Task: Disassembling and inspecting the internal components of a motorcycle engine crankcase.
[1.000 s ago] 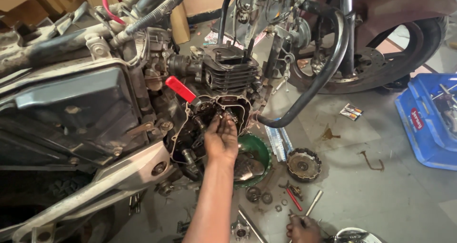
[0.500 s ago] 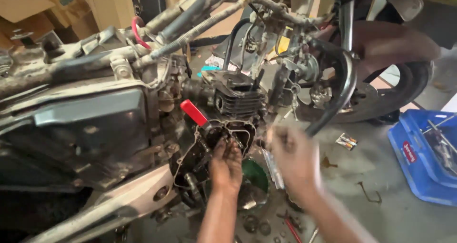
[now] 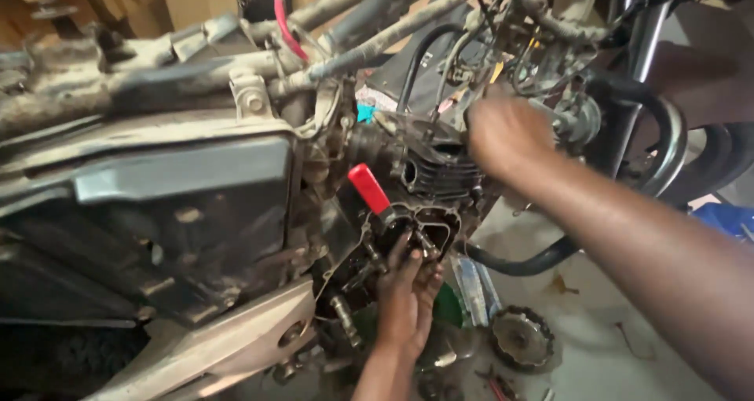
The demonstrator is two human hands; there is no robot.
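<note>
A stripped motorcycle fills the view, its black finned engine cylinder at the centre. Below the cylinder sits the open crankcase, with small metal parts inside. My left hand reaches up from below, and its spread fingertips touch the parts at the crankcase mouth. My right hand comes in from the right and is curled over the top of the cylinder, among hoses and cables. A red-handled tool sticks out just left of the crankcase.
A round toothed metal disc lies on the grey floor at lower right, with a green bowl under the engine. A black bent pipe curves beneath my right arm. A blue crate and a wheel are at the right.
My right hand has left the floor and risen to the top of the cylinder. My left hand has stayed at the crankcase. The camera has moved closer.
</note>
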